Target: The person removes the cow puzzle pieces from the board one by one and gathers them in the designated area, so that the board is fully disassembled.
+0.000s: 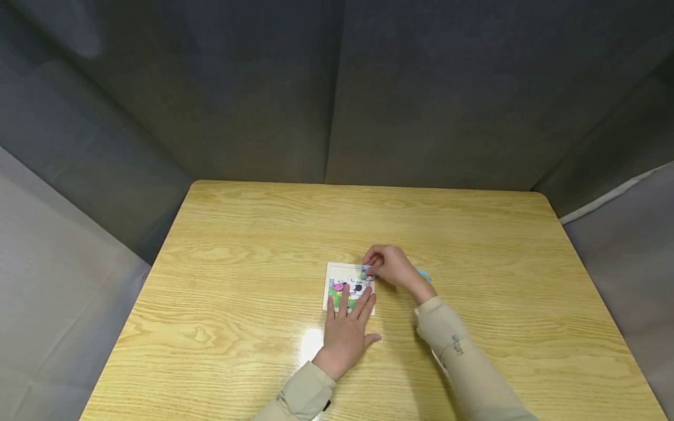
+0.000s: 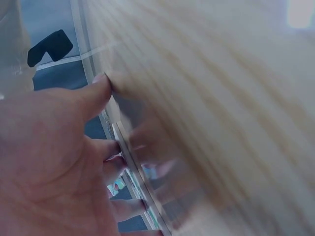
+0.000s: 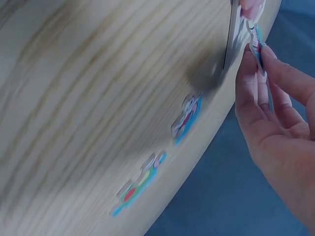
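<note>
A small jigsaw board (image 1: 327, 292) with a white border lies on the table, its lower part filled with a cow picture. My left hand (image 1: 344, 336) rests on it from the near side, fingers spread and straight, thumb out to the right. At the board's far right corner my right hand (image 1: 395, 268) pinches a jigsaw piece (image 3: 256, 44) between thumb and fingertips. That piece is tilted and right at the board's edge in the right wrist view. Under the left fingers, part of the picture is hidden.
Two loose jigsaw pieces, one nearer the board (image 3: 187, 119) and one farther off (image 3: 139, 184), lie on the wooden table (image 1: 237, 263) to the right. The right hand and wrist partly cover them in the head view. Dark curtains (image 1: 263, 88) hang behind the table.
</note>
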A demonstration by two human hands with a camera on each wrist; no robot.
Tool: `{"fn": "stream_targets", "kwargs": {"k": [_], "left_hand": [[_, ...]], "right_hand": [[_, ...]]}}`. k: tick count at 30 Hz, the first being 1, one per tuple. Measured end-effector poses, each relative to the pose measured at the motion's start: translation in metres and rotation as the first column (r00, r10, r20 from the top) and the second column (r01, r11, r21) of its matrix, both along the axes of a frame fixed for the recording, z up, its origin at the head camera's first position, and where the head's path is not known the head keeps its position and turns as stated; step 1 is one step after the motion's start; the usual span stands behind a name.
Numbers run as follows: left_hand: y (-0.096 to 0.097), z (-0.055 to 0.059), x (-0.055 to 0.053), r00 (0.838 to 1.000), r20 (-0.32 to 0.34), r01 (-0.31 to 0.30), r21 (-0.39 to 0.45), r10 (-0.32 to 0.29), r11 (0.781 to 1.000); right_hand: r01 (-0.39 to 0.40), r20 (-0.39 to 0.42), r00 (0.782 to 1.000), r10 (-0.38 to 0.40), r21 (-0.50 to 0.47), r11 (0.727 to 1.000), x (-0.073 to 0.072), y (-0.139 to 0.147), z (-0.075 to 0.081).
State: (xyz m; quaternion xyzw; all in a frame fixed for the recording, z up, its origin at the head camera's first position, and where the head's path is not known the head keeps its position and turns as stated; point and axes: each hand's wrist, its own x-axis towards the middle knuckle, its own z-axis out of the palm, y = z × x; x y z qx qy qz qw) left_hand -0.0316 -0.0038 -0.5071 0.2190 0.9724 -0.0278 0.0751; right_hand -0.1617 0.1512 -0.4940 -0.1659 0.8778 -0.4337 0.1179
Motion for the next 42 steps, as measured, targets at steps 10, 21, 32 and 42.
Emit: {"fn": "stream_targets", "kwargs": {"k": [10, 21, 32, 42], "left_hand": [[0.000, 0.001, 0.000, 1.000, 0.008, -0.006, 0.012, 0.006, 1.000], [0.001, 0.000, 0.000, 1.000, 0.018, -0.006, 0.007, 0.006, 1.000], [0.000, 0.000, 0.000, 1.000, 0.017, -0.005, 0.025, 0.005, 1.000], [0.001, 0.002, 0.000, 1.000, 0.021, -0.004, 0.026, 0.003, 1.000]], "right_hand": [[0.062, 0.024, 0.998, -0.062, 0.013, 0.998, 0.001, 0.025, 0.008], [0.126, 0.024, 0.992, -0.127, 0.050, 0.991, 0.005, 0.069, 0.012], [0.189, 0.023, 0.981, -0.193, 0.109, 0.976, 0.007, 0.110, 0.012], [0.188, 0.044, 0.980, -0.196, 0.148, 0.971, 0.018, 0.141, 0.012]]}}
